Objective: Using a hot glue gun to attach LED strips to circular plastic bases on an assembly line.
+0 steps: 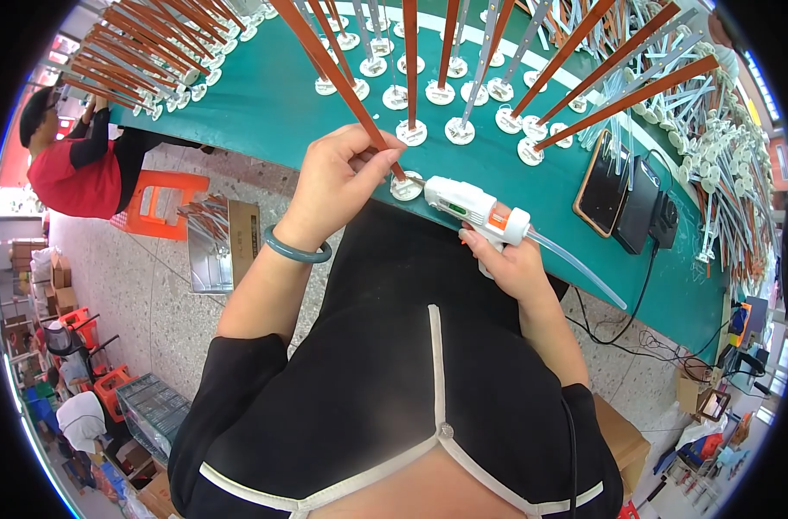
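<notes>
My left hand (346, 169) pinches a long reddish-brown strip (346, 91) near its lower end. The strip stands tilted, its foot at a round white base (406, 185) by the table's near edge. My right hand (504, 259) is wrapped round the handle of a white hot glue gun (472, 208). The gun's nozzle points left and meets the base beside the strip's foot, as far as I can tell. A clear glue stick (580, 268) trails from the back of the gun.
Several brown and grey strips on white bases (411, 132) stand beyond my hands on the green table (264, 99). A phone (603, 183) and a black box (638, 203) lie at the right, near a heap of strips (714, 164). A person in red (78, 173) sits at the left.
</notes>
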